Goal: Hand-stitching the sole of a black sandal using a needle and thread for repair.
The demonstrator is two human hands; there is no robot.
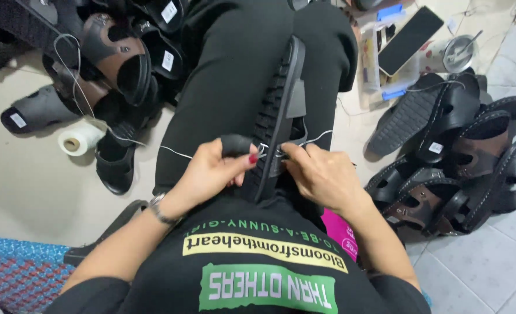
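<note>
Closest to the camera, on the person's lap, a black sandal sole (279, 110) stands on its edge between the knees, its ridged tread facing left. Left hand (211, 171) has its grip closed around a black awl handle (235, 144), the metal tip pressed at the sole's rim. Right hand (322, 171) pinches white thread (313, 139) in a narrow grip just beside the same spot on the rim; the fingertips hide the stitch itself, so the needle point is hard to make out. A loose thread runs left across the thigh toward a white spool (77, 141) lying on the floor (25, 192). Left of the legs a heap of black and brown sandals (118, 64) spreads outward, partly cut off at the top edge. Right of the legs another sandal pile (461, 163) crowds the tiled floor. Farther off, a clear plastic box (386, 64) carries a dark phone (409, 39) on top; its contents are unclear. Beside it stands a metal cup (458, 52) with a spoon in it.
</note>
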